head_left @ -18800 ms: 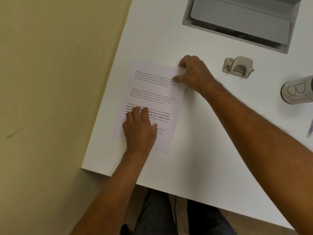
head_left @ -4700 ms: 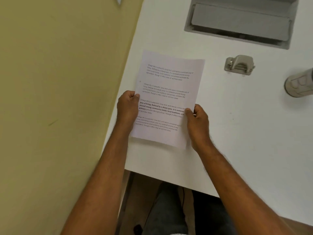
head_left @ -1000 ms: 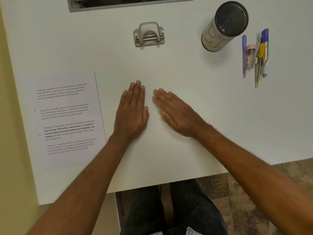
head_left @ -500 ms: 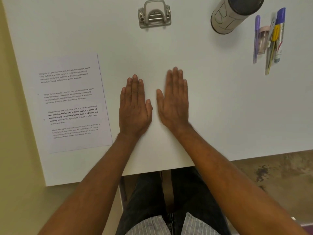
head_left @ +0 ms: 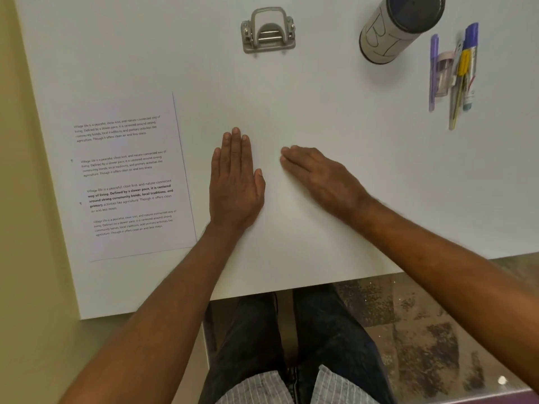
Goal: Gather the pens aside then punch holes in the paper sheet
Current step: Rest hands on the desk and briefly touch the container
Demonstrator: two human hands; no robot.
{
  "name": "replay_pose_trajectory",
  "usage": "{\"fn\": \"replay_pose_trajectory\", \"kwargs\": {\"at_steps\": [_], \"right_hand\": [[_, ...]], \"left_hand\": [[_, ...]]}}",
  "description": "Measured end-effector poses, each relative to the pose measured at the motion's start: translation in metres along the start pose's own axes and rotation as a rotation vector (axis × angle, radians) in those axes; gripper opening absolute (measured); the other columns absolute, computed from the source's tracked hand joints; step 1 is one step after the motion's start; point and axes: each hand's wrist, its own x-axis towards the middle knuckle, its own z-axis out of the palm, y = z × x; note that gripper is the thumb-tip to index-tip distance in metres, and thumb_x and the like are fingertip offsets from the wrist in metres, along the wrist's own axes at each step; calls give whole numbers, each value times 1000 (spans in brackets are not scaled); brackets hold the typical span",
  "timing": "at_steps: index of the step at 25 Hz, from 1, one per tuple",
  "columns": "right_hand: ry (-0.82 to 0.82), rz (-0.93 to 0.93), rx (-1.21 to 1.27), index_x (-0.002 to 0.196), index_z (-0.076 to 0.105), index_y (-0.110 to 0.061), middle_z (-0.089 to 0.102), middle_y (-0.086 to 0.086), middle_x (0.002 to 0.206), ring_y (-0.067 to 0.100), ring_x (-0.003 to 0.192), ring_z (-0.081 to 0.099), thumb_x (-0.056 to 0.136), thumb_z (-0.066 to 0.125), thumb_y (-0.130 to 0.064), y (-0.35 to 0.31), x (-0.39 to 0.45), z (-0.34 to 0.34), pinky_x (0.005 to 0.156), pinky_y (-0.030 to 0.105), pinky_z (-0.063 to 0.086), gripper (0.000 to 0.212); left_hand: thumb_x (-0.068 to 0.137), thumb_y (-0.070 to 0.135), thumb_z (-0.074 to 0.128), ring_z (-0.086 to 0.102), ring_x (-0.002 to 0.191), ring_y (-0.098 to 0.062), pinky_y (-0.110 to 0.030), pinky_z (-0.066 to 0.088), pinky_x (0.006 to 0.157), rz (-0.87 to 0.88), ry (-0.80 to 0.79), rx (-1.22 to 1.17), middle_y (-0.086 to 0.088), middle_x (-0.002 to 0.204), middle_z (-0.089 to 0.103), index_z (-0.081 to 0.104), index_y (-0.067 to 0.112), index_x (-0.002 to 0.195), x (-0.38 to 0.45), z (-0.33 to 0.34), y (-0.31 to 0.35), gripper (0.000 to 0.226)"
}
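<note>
Both hands lie flat and empty, palms down, on the white desk (head_left: 335, 258) near its front edge: the left hand (head_left: 234, 185) with fingers straight ahead, the right hand (head_left: 318, 176) angled toward it, the two apart. The printed paper sheet (head_left: 131, 176) lies flat along the left edge, just beside the left hand. The metal hole punch (head_left: 268, 32) sits at the back edge. Toward the back right corner stands a cylindrical container (head_left: 399, 27) with a dark top; its contents cannot be made out. The pens (head_left: 455, 71) lie bunched together right of it
</note>
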Motion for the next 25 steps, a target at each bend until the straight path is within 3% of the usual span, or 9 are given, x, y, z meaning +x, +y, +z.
{"fn": "replay_pose_trajectory", "kwargs": {"at_steps": [2, 5, 9, 12, 14, 17, 19, 22, 25], "right_hand": [[-49, 62, 14, 146, 52, 3, 55, 17, 149, 36, 136, 52, 106, 48, 2, 0, 4, -8, 103, 50, 55, 41], [-130, 56, -133, 136, 56, -4, 54, 9, 137, 26, 126, 48, 108, 39, -1, 1, 16, -14, 87, 45, 56, 33], [-146, 148, -151, 121, 60, -9, 57, 7, 123, 22, 112, 51, 101, 43, 6, -3, 25, -19, 81, 41, 54, 30], [-27, 271, -35, 105, 66, -6, 63, 10, 108, 24, 97, 56, 98, 48, 4, -12, 30, -19, 77, 43, 54, 22], [65, 437, 160, 94, 72, -6, 70, 6, 99, 21, 90, 64, 93, 56, 0, -9, 38, -22, 79, 40, 56, 17], [176, 760, 769, 86, 80, -10, 77, -5, 88, 6, 80, 71, 85, 72, -1, 7, 41, -35, 79, 23, 61, 13], [230, 896, 1139, 86, 80, -11, 78, -3, 86, 8, 80, 73, 85, 75, 2, 16, 37, -45, 77, 20, 63, 14], [293, 1016, 1489, 86, 77, -8, 78, 1, 82, 15, 83, 74, 88, 74, 8, 25, 29, -67, 73, 19, 62, 16], [363, 975, 1603, 87, 77, -4, 79, 4, 79, 14, 79, 76, 89, 71, 11, 38, 25, -104, 75, 21, 63, 16]], "left_hand": [[107, 28, 31, 11, 162, -32, -46, 12, 133, 11, 0, 2, -20, 173, 13, 17, -1, 164, 4, 0, 0, 65], [106, 27, 31, 11, 162, -33, -47, 12, 133, 35, -4, -17, -20, 173, 13, 16, -1, 164, 15, 0, 2, 66], [106, 28, 31, 11, 162, -33, -48, 13, 132, 56, -11, -6, -20, 173, 13, 15, -1, 164, 26, -1, 4, 66], [106, 29, 29, 10, 162, -33, -48, 12, 133, 62, -16, 7, -20, 173, 11, 14, -1, 164, 31, -2, 7, 67], [106, 29, 28, 9, 162, -33, -47, 11, 133, 59, -21, 11, -20, 173, 11, 14, 0, 164, 36, -2, 9, 67], [106, 31, 27, 8, 163, -32, -47, 11, 133, 48, -38, 4, -18, 174, 10, 13, 1, 165, 42, -4, 11, 67], [105, 32, 28, 7, 163, -32, -49, 11, 132, 59, -44, -4, -18, 174, 9, 14, 3, 165, 48, -5, 12, 68], [106, 35, 33, 8, 163, -33, -52, 11, 132, 103, -42, -29, -17, 174, 10, 16, 7, 166, 61, -6, 11, 68], [106, 34, 36, 11, 162, -34, -53, 13, 131, 134, -21, -21, -17, 174, 13, 20, 8, 165, 67, -5, 9, 67]]}}
